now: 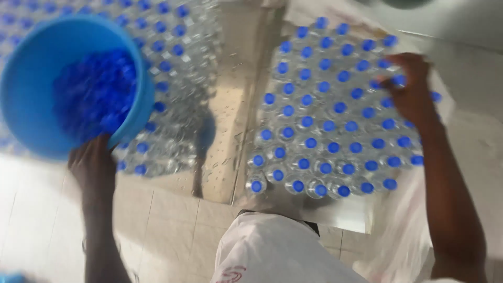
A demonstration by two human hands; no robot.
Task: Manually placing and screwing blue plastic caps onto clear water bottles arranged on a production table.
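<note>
My left hand point(94, 163) grips the lower rim of a light blue bucket point(31, 89), held tilted above the left group of bottles. The bucket holds a heap of dark blue bottle caps point(97, 91). My right hand point(411, 86) reaches over the right group of clear plastic bottles point(327, 115), its fingers resting on the blue-capped tops near the group's far right side. Whether it pinches a cap is blurred. A second group of clear capped bottles point(175, 68) stands at the left, partly hidden behind the bucket.
Both bottle groups stand on a shiny metal table point(230, 115) with a bare strip between them. Pale floor tiles point(167, 230) lie below the table's near edge. My white garment point(277, 251) shows at the bottom centre. A white surface point(471, 31) lies at the top right.
</note>
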